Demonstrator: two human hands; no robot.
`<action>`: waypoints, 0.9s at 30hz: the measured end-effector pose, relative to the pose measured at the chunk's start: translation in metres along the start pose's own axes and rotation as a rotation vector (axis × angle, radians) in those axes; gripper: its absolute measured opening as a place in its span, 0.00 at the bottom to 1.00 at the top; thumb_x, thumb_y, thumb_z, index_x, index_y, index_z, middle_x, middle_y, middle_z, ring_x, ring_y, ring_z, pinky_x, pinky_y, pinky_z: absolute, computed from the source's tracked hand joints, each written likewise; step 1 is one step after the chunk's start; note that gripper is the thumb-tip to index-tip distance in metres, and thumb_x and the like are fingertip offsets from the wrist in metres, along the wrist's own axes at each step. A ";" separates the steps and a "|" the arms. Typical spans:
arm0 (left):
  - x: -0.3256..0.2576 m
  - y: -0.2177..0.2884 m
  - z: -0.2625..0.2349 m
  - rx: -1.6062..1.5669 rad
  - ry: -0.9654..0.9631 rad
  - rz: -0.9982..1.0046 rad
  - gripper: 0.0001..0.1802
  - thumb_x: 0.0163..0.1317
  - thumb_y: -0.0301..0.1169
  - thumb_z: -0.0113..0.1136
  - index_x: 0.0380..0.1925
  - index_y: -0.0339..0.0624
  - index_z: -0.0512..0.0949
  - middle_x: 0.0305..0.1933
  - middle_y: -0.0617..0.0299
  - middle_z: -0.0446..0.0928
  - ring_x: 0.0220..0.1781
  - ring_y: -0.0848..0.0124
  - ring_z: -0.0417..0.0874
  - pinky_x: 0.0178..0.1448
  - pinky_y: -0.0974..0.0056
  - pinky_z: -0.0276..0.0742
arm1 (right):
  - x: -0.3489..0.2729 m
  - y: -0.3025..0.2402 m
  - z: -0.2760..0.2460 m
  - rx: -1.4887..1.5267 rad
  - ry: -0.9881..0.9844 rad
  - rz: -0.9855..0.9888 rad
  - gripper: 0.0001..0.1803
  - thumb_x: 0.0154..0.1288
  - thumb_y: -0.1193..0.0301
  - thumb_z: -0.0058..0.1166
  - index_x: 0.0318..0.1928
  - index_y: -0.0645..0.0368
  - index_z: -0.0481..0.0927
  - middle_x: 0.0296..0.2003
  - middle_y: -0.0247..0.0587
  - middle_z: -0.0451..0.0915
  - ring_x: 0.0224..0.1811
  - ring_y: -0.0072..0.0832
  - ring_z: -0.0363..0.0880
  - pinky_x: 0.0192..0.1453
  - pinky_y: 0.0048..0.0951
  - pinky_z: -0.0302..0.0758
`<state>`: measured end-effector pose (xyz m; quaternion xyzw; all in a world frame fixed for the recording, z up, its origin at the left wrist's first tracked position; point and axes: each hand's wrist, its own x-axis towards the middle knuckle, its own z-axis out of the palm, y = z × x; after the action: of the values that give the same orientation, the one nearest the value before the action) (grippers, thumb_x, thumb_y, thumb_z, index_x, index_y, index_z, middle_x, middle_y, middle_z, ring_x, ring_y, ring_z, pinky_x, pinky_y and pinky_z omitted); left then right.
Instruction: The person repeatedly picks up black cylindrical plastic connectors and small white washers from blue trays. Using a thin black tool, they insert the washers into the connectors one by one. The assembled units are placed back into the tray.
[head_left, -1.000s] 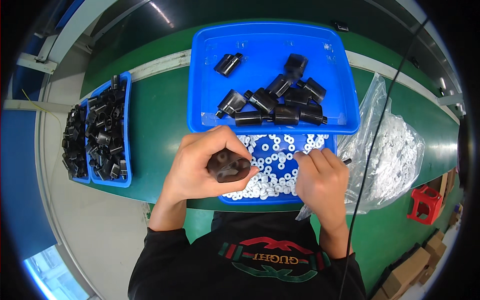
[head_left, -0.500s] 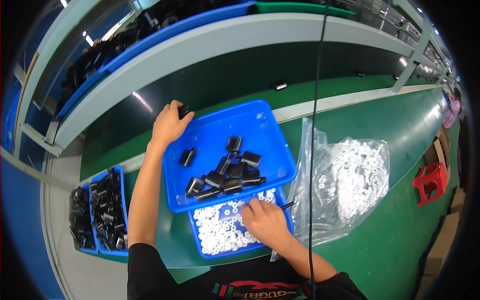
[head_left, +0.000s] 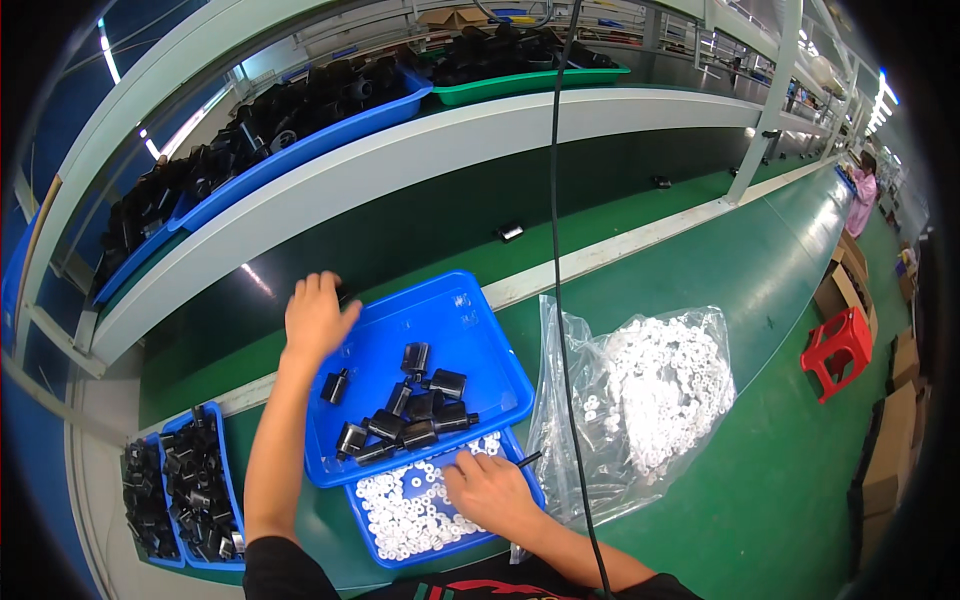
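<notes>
My left hand is over the far left corner of a large blue tray. Its fingers are stretched and its thumb stands apart, slightly blurred. A small black part shows beside the fingertips, mostly hidden. Several black plastic parts with short necks lie in that tray. Nearer to me, partly under it, is a smaller blue tray of white rings. My right hand is closed above the rings, around a thin black rod that sticks out to the right.
To the right lies a clear plastic bag of white rings. A dark belt runs beyond the trays, with a black part on it. Blue bins of black parts stand at left. A black cable hangs in front.
The view has shifted, so the trays sit lower and further left. My left hand's fingers have straightened from their grip around the black part. The right hand keeps the rod over the rings.
</notes>
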<state>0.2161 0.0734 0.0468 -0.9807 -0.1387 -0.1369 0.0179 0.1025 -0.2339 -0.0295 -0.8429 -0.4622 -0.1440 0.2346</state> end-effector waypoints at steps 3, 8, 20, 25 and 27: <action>-0.066 0.011 -0.022 -0.022 -0.142 -0.025 0.29 0.56 0.47 0.68 0.49 0.35 0.77 0.48 0.45 0.78 0.49 0.49 0.83 0.51 0.49 0.80 | 0.005 -0.005 -0.003 0.041 -0.062 -0.007 0.05 0.49 0.71 0.56 0.29 0.55 0.76 0.29 0.36 0.72 0.28 0.29 0.78 0.31 0.29 0.76; -0.115 -0.012 -0.025 -0.153 -0.220 -0.113 0.25 0.57 0.42 0.69 0.50 0.37 0.79 0.47 0.47 0.78 0.47 0.48 0.82 0.51 0.48 0.78 | 0.008 -0.011 0.003 0.122 -0.035 -0.089 0.10 0.45 0.70 0.63 0.27 0.55 0.74 0.27 0.35 0.69 0.25 0.29 0.76 0.28 0.31 0.75; -0.200 0.006 -0.029 -1.567 0.071 -0.060 0.30 0.56 0.24 0.71 0.59 0.32 0.74 0.52 0.55 0.77 0.52 0.66 0.78 0.64 0.58 0.71 | 0.008 -0.004 -0.012 0.251 0.031 -0.106 0.13 0.44 0.72 0.66 0.28 0.55 0.73 0.29 0.32 0.76 0.25 0.29 0.75 0.28 0.30 0.75; -0.222 0.013 -0.042 -1.892 -0.064 -0.145 0.31 0.53 0.23 0.71 0.59 0.33 0.73 0.50 0.50 0.78 0.51 0.62 0.80 0.59 0.58 0.75 | 0.019 -0.006 -0.023 0.322 0.026 -0.107 0.12 0.46 0.80 0.67 0.32 0.56 0.79 0.33 0.34 0.84 0.28 0.30 0.82 0.30 0.29 0.78; -0.230 0.009 -0.027 -1.931 -0.093 -0.172 0.30 0.52 0.27 0.73 0.56 0.34 0.74 0.48 0.48 0.78 0.50 0.61 0.80 0.52 0.59 0.79 | 0.028 -0.014 -0.028 0.365 0.010 -0.070 0.14 0.47 0.80 0.68 0.37 0.58 0.82 0.33 0.36 0.84 0.29 0.32 0.82 0.31 0.30 0.78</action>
<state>-0.0009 0.0016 0.0096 -0.5641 -0.0383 -0.1538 -0.8104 0.1055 -0.2220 0.0107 -0.7690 -0.5087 -0.0700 0.3807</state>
